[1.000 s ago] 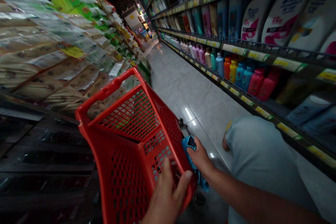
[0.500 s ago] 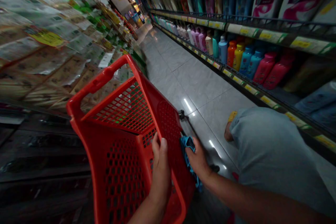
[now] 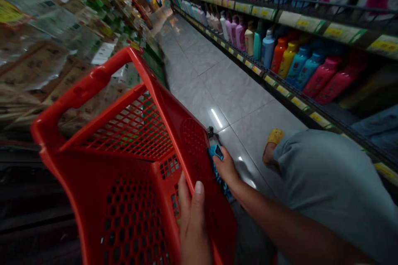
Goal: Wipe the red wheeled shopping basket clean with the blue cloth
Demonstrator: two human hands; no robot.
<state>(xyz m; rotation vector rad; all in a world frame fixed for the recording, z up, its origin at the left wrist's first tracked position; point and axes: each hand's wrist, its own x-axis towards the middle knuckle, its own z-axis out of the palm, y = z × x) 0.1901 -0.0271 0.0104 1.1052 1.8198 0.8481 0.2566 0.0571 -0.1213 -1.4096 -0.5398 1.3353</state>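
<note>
The red basket [image 3: 130, 198] has tipped closer to me, its handle now further left. My left hand [image 3: 194, 219] grips its side wall, fingers folded over the rim. My right hand [image 3: 226, 169] clutches a blue cloth [image 3: 214, 155] against the outer wall. Pale glossy floor tiles [image 3: 224, 87] run down the aisle between the coloured bottles [image 3: 280, 56] on the right-hand shelves and the packets [image 3: 46, 58] on the left.

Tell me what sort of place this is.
Likely a supermarket aisle: shelves of coloured bottles with yellow price tags, packaged goods opposite, and a red shopping basket gripped by the left hand, the right hand pressing a blue cloth to it.
</note>
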